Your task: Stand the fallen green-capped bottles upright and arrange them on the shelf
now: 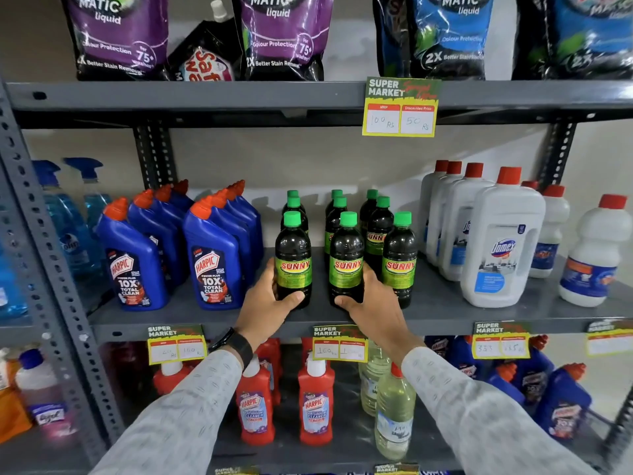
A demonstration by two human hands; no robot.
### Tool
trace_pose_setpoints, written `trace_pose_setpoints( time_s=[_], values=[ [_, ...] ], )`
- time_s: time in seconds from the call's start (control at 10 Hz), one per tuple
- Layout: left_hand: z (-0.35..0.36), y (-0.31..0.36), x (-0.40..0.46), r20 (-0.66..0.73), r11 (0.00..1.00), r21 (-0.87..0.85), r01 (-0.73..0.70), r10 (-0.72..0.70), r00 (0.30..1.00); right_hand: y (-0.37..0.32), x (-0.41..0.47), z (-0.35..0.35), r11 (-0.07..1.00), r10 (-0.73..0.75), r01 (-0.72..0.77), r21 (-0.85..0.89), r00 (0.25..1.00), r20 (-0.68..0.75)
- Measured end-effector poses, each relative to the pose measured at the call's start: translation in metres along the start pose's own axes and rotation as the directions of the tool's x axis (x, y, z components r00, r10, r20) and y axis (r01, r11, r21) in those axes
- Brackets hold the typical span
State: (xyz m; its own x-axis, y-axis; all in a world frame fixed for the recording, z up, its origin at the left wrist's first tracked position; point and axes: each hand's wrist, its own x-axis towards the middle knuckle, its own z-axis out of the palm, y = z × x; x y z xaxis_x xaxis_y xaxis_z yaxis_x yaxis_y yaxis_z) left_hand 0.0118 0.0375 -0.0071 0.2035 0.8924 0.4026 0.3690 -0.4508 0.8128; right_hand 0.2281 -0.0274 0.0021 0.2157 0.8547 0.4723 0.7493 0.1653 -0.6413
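Several dark green-capped bottles with green SUNNY labels stand upright in three rows on the middle grey shelf (428, 311). My left hand (267, 299) is wrapped around the base of the front left bottle (293, 258). My right hand (371, 303) grips the base of the front middle bottle (346, 260). Both held bottles are upright with their bottoms on the shelf. The front right bottle (400, 258) stands free beside my right hand. No green-capped bottle lies on its side in this view.
Blue Harpic bottles (212, 265) crowd the shelf to the left, white red-capped Domex jugs (500, 241) to the right. Detergent pouches (281, 36) fill the shelf above; red cleaner bottles (315, 402) stand below. Price tags hang on the shelf edges.
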Motion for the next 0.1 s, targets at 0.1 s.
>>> trace_pose_setpoints(
  time_s=[0.1],
  values=[
    [0.0034,0.0121,-0.0183,-0.198,0.994,0.110,-0.015,0.037,0.979,-0.0034,-0.0027,-0.0108,0.998,0.027,-0.027,-0.058,1.000,-0.002]
  ],
)
